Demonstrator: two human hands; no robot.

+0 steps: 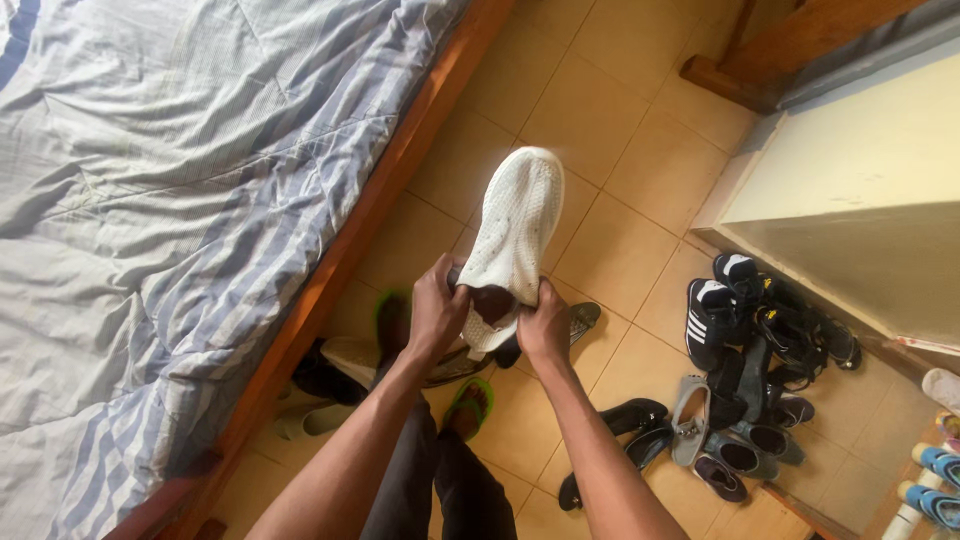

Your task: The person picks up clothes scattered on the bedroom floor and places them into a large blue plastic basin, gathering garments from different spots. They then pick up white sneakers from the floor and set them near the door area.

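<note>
1. Right now both hands grip one white knit sneaker [515, 225] at its heel opening, held up over the tiled floor [600, 120], toe pointing away from the person.
2. Left hand [437, 315] is clenched on the left side of the shoe's collar, thumb near the opening.
3. Right hand [543, 322] is clenched on the right side of the collar, fingers wrapped on the edge.
4. Shoe's dark inside shows between the two hands.
5. Bed with striped blue-grey duvet [150, 200] fills the left; its wooden bed frame [370, 210] runs diagonally just left of the shoe.
6. Below the hands: green-trimmed flip-flops [470, 400] on the person's feet, dark trousers visible.
7. Pile of dark shoes [760, 340] lies on the floor to the right, against a pale cabinet [850, 170]; well apart from the sneaker.
8. Black flat shoes [625, 420] and grey slip-on [690, 415] lie near the right forearm.
9. Blue-white sandals [935, 480] at the far right edge.
</note>
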